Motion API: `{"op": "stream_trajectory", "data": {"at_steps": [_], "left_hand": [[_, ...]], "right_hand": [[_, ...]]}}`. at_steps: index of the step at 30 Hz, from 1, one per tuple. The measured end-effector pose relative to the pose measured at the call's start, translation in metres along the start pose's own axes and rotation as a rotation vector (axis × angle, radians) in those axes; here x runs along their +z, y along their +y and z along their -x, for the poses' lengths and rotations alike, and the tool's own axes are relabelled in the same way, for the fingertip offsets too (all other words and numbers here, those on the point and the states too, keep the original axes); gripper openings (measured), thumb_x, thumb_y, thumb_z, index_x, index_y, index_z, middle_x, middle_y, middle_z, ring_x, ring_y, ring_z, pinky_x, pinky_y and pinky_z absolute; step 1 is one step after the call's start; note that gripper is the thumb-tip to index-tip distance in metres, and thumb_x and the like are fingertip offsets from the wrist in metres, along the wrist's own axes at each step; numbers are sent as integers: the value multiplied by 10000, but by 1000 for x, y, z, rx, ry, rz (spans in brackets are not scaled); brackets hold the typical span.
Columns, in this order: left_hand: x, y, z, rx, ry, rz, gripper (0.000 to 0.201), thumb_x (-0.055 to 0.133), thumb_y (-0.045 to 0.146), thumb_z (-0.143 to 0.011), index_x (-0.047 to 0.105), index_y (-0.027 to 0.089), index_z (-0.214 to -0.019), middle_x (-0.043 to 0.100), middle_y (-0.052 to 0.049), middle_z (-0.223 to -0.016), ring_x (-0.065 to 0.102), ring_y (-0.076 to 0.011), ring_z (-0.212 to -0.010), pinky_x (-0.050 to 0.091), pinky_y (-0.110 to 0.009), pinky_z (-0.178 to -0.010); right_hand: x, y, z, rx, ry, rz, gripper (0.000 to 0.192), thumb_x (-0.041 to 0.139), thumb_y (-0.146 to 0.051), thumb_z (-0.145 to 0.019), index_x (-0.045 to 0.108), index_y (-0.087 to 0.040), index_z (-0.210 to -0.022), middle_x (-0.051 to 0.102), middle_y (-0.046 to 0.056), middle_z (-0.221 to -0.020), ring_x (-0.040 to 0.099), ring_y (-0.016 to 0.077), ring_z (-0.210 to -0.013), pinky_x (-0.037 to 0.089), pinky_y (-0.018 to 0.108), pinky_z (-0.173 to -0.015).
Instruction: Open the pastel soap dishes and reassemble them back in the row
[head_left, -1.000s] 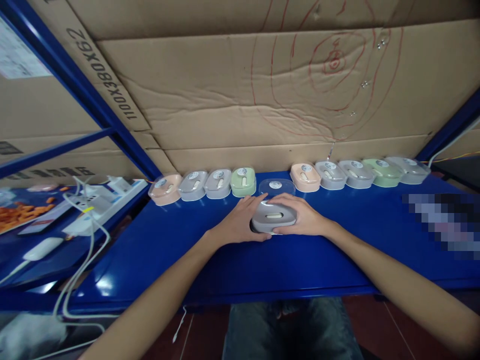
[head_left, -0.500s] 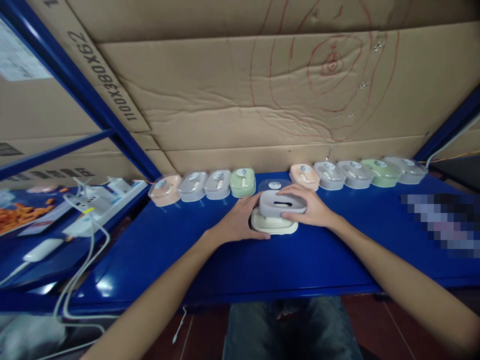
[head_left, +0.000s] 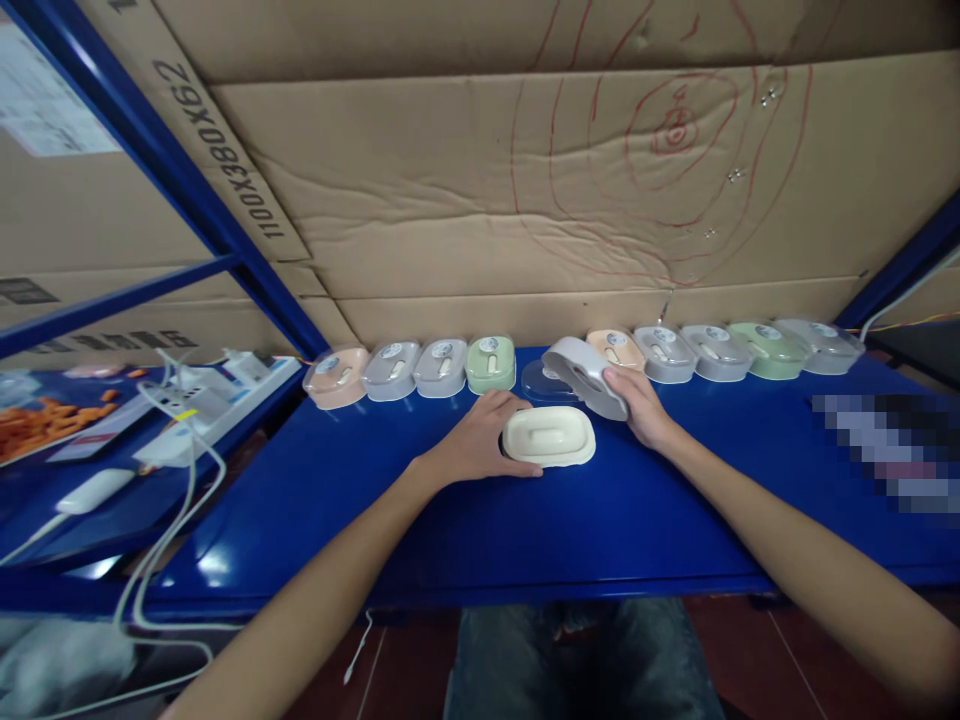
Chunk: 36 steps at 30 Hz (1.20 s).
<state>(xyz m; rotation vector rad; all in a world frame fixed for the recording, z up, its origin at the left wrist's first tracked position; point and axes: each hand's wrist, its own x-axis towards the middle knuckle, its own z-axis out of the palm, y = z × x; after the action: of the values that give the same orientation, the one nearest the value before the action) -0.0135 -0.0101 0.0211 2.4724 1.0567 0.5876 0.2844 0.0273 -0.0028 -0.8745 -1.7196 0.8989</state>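
Observation:
On the blue table lies a cream oval tray-like base (head_left: 551,437) with a raised middle. My left hand (head_left: 484,437) grips its left end, thumb at the front and fingers behind. Tilted in the air to the right of it is a grey box shell (head_left: 581,370) with a slot. My right hand (head_left: 637,402) pinches the shell's right end between thumb and fingers. Behind the base lies a clear plastic lid (head_left: 541,382), partly hidden by the shell.
Several lidded boxes line the back, among them a green box (head_left: 491,365) and a peach box (head_left: 336,378). A cardboard wall (head_left: 450,180) rises behind them. At the left stand a power strip (head_left: 217,400) and looping white cables (head_left: 184,500).
My right hand has lifted the grey shell off the cream base, up and to the right, and tilted it. My left hand stays at the base's left end.

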Motion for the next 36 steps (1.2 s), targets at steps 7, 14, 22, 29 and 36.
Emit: {"op": "stream_trajectory", "data": {"at_steps": [7, 14, 22, 29, 36], "left_hand": [[2, 2, -2, -62, -14, 53, 772, 965, 610, -703, 632, 249, -1300, 604, -94, -1338, 548, -364, -1332, 456, -538, -1172], [1, 4, -2, -79, -13, 88, 752, 969, 587, -698, 622, 268, -1284, 592, -91, -1331, 544, -368, -1322, 465, -559, -1155], [3, 2, -4, -88, -4, 90, 820, 988, 584, -672, 614, 254, -1323, 593, -96, -1342, 538, -366, -1324, 456, -564, -1165], [3, 3, -3, -76, -4, 110, 803, 979, 602, -673, 628, 266, -1313, 611, -89, -1354, 526, -369, -1351, 451, -570, -1175], [5, 5, -3, -56, -5, 103, 797, 982, 602, -669, 633, 271, -1305, 626, -77, -1335, 555, -361, -1320, 460, -558, -1164]], "right_hand": [[9, -18, -1, 233, 144, -586, 531, 638, -717, -963, 745, -306, -1284, 838, 66, -1165, 817, 328, -959, 688, 519, -855], [4, -22, -4, 294, 202, -787, 469, 678, -673, -934, 747, -266, -1156, 834, 91, -1093, 807, 349, -956, 701, 546, -810], [3, -22, -4, 322, 182, -829, 506, 677, -689, -926, 722, -258, -1186, 831, 106, -1124, 808, 347, -940, 692, 580, -832], [2, -20, -4, 326, 171, -848, 492, 701, -687, -915, 744, -264, -1162, 836, 92, -1109, 814, 338, -921, 699, 543, -808], [3, -20, -4, 355, 182, -856, 487, 718, -672, -900, 782, -236, -1109, 843, 90, -1101, 812, 340, -877, 707, 553, -815]]}}
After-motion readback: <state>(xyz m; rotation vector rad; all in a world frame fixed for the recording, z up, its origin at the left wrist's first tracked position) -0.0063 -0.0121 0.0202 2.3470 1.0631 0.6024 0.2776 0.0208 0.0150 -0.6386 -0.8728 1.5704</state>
